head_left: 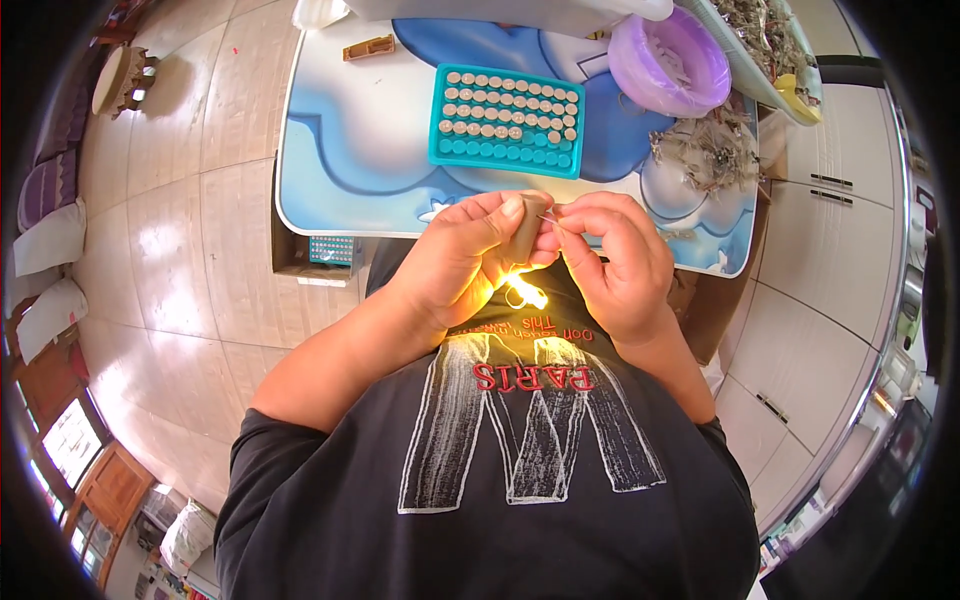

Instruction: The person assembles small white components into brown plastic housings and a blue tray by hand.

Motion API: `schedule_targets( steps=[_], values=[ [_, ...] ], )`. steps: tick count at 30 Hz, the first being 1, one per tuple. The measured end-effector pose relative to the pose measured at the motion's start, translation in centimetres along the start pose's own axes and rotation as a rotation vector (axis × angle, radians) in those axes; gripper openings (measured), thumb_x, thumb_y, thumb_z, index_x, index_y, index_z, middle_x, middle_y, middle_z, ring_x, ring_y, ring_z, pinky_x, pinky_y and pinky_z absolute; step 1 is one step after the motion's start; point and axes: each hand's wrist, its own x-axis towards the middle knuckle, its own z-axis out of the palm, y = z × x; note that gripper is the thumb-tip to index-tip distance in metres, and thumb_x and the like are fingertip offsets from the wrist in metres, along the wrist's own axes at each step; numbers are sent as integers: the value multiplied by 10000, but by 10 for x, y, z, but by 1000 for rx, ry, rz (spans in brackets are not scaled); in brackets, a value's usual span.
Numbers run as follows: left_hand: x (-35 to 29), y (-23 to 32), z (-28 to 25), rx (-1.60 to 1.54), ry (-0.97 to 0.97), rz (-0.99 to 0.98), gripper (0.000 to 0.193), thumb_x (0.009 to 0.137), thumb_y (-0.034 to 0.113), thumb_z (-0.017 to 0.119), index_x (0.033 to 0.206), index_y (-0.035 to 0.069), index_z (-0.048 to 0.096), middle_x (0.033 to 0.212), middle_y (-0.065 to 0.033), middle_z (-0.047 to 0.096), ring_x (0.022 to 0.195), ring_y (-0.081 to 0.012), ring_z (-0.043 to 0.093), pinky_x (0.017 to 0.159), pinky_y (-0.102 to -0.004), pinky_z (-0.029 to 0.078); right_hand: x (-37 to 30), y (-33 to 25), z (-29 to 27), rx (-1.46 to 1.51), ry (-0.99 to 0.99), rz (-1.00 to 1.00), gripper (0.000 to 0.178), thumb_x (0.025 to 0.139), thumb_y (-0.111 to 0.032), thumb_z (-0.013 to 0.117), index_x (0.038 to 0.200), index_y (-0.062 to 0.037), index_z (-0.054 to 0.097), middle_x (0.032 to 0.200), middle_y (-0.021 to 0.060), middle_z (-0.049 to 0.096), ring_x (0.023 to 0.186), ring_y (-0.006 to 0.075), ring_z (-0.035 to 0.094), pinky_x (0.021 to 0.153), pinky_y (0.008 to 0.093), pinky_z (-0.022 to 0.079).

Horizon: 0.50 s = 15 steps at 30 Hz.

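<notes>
Tan cylinder (527, 232): left hand (462, 243) is gripping it, right hand (622, 250) is pinching 1 pale strand (547, 217), likely adjusting; next move is probably needing steadiness.

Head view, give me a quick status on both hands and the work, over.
Left hand gripping brown piece. Right hand pinching thin pale strand beside it. Yellow light glowing below. Nothing visibly blocking the hands.

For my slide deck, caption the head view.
Left hand holds a tan piece, right hand a thin strand, near a glowing light; tray beyond.
</notes>
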Motion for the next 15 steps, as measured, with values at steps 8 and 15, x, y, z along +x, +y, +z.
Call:
schedule_targets(
  steps=[8,15],
  values=[
    [-4,4,15,63,206,-89,314,942,207,514,1092,-63,569,808,-50,585,808,-143,577,820,-280,490,2,-4,-1,-9,-50,-8,149,727,-7,686,839,-21,589,834,93,608,681,248,619,558,314,499],
    [-5,4,11,51,170,-72,335,938,222,525,1116,-59,563,908,-84,619,838,-152,593,825,-282,491,0,-4,-1,21,-33,1,151,728,-6,686,844,-12,589,838,104,612,708,259,623,589,322,503]
  ],
)
